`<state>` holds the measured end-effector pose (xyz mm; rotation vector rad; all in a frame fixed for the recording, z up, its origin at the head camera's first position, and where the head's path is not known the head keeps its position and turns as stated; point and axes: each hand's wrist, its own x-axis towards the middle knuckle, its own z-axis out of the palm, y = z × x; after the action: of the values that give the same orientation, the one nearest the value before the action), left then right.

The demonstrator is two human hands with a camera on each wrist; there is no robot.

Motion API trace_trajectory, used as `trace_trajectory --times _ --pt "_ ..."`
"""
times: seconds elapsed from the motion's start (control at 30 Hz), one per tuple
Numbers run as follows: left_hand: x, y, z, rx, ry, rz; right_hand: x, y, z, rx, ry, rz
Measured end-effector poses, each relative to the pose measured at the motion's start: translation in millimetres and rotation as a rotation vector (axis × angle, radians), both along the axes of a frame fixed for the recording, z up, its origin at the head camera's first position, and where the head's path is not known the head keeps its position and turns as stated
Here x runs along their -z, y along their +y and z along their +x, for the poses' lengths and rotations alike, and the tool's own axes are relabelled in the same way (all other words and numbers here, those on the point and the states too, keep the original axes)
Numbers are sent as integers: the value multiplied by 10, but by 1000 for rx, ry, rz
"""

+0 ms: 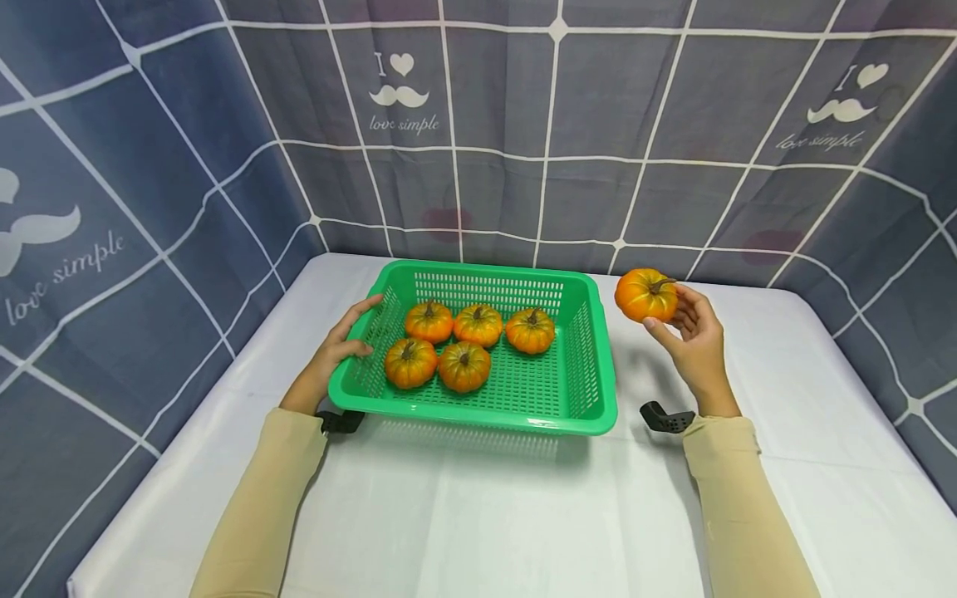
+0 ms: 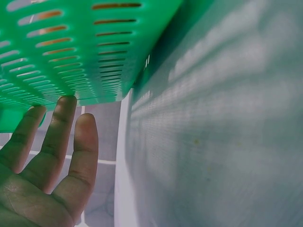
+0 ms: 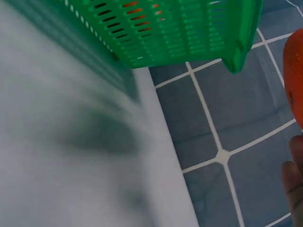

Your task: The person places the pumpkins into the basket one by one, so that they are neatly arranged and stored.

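My left hand (image 1: 334,355) grips the left side of a green plastic basket (image 1: 478,422), thumb over the rim. In the left wrist view the fingers (image 2: 85,146) reach up to the basket's slotted outer wall (image 2: 71,52), which is raised off the table. Inside the basket, several small orange pumpkins (image 1: 464,367) sit in two rows toward the left. Right of the basket, my right hand (image 1: 699,340) holds another small pumpkin (image 1: 641,295) in the air between thumb and fingers. Only an edge of that pumpkin (image 3: 294,75) shows in the right wrist view.
A white cloth (image 1: 478,515) covers the table. Grey-blue curtains (image 1: 493,91) with white lines and lettering hang behind and at both sides. Black wrist devices (image 1: 665,418) sit by both sleeve cuffs. The basket's right part has bare slotted floor.
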<state>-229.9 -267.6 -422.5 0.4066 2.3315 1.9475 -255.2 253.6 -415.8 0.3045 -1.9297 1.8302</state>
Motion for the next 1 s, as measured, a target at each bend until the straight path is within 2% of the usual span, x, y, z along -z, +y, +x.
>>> trace_trajectory --times 0.1,0.27,0.37,0.63,0.73,1.0 --pt "0 3 8 1 -3 17 -59 -25 35 -16 13 79" --pt "3 7 26 41 -46 122 -121 -52 76 -31 34 233" --pt "16 2 24 65 -59 161 -145 -66 90 -55 44 288" --pt "4 23 15 -14 13 -11 -238 -150 136 -120 67 387" --pt "-9 25 22 -18 28 -24 -248 -177 129 -142 85 428" --pt "-10 19 8 -7 14 -3 -283 -241 91 -185 150 595"
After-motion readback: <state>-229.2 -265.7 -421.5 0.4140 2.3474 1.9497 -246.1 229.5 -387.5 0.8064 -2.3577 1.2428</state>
